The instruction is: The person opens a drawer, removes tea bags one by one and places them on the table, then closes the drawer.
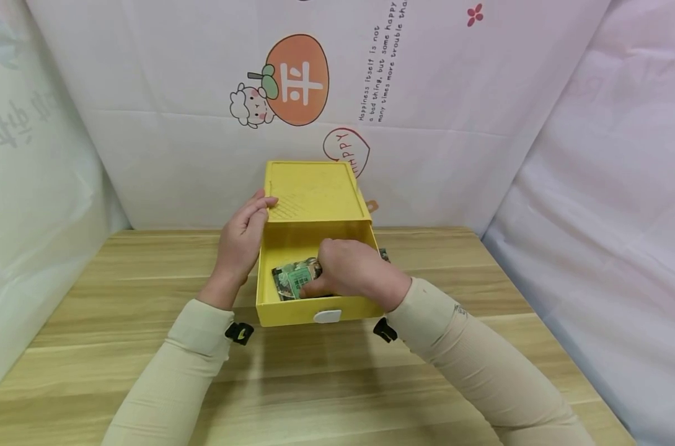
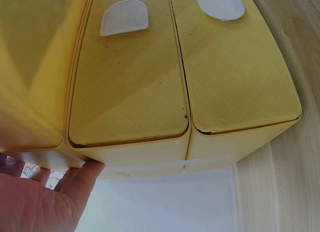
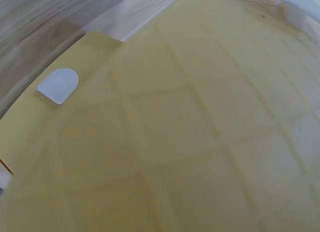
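Observation:
A yellow drawer cabinet (image 1: 315,189) stands at the back of the table with its top drawer (image 1: 292,314) pulled out. My left hand (image 1: 242,238) rests against the cabinet's left side, fingers extended and one fingertip over the top edge. In the left wrist view, the left hand (image 2: 45,202) touches the cabinet's side beside the drawer fronts. Inside the drawer, my right hand (image 1: 354,269) grips a flat green patterned packet (image 1: 295,277), thumb on its near face. The other fingers are hidden. The right wrist view shows only the drawer front (image 3: 175,122) up close, blurred.
Two lower drawers with white tabs (image 2: 125,17) sit below the open one. A wooden table (image 1: 147,279) lies beneath. White printed cloth (image 1: 175,74) hangs behind and at both sides. A small dark patterned piece (image 1: 384,254) shows just right of the drawer.

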A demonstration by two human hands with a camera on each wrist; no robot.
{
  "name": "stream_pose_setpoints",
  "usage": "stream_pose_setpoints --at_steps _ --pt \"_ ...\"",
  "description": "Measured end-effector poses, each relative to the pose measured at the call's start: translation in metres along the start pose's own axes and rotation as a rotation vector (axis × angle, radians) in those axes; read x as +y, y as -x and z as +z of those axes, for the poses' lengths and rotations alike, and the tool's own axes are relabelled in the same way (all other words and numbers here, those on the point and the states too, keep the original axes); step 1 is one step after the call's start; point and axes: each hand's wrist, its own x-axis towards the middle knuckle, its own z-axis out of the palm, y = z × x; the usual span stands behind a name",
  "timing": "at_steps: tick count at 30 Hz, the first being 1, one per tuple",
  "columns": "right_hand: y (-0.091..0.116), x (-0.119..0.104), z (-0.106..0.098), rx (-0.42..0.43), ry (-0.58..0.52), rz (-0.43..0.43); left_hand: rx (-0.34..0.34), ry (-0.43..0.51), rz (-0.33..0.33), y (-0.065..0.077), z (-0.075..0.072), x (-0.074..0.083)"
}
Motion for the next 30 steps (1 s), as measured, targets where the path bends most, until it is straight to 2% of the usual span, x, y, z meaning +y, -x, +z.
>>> stream_pose_setpoints --at_steps 7,19,26,30 --pt "-0.002 -0.002 -0.001 -0.009 -0.014 0.013 -0.002 -0.007 -0.003 0.001 -0.001 0.002" --pt "-0.001 0.001 -0.002 -0.036 -0.164 0.045 0.005 -0.005 -0.003 0.001 -0.001 0.003" --pt "0.004 0.004 -0.005 -0.029 -0.264 0.008 0.002 -0.008 0.0 0.001 -0.001 0.003" --pt "0.008 0.008 -0.007 -0.008 -0.329 -0.049 -0.001 -0.002 0.004 0.001 -0.001 0.003"
